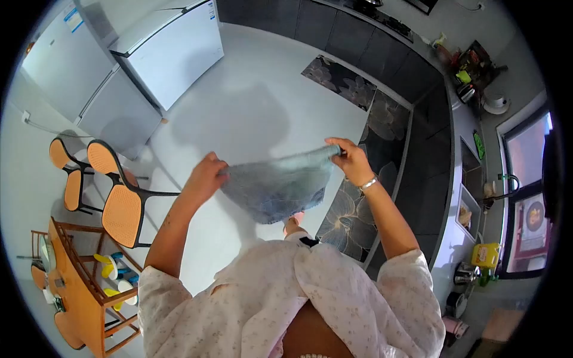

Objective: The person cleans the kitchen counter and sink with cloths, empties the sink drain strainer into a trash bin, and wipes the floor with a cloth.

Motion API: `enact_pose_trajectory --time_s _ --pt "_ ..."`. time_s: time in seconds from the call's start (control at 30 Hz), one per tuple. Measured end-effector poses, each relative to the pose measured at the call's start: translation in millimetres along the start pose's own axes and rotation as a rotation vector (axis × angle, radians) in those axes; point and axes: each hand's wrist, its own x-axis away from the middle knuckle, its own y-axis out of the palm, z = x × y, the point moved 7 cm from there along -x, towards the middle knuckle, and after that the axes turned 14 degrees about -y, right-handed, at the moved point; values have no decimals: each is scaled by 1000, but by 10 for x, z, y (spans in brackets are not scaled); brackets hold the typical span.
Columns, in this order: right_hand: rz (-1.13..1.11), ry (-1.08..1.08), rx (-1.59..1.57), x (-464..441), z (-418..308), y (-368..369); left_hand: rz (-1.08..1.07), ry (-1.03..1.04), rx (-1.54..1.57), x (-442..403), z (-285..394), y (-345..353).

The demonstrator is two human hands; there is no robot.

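Note:
A faded blue-grey denim garment (276,186) hangs spread out in front of me, shorts or a skirt by its shape; I cannot tell which. Its upper edge runs between my two hands, and its lower edge is darker blue with a frayed look. My left hand (206,173) is closed on the left upper corner, slightly smeared by motion. At the right upper corner, my right hand (354,162) pinches the rolled edge between thumb and fingers. Part of my foot (292,224) shows below the cloth.
Black-and-orange chairs (123,212) and a wooden table (83,286) stand at left. Behind them are a fridge (71,65) and a white freezer (176,56). Dark floral mats (346,218) lie along the dark cabinets (421,173) at right, under a counter with a sink (470,209).

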Motion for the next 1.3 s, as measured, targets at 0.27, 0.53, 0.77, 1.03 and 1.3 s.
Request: enact_pose_trajectory --time_s 0.27,0.53,0.77,1.03,1.3 --pt "349 -90 307 -1204 758 -1036 145 79 300 -819 1465 -508" --pt "832 -275 -1231 -2085 1458 -1056 -148 615 415 -1284 3017 441" --pt "729 -291 -1306 -3286 1583 -945 -276 533 740 -2273 2739 503" --pt "592 -411 -1335 -4974 2281 -954 -441 19 1465 -3879 1366 -334" --pt "266 290 -856 -6019 2703 -713 -285 21 1391 -5679 432 -1335"
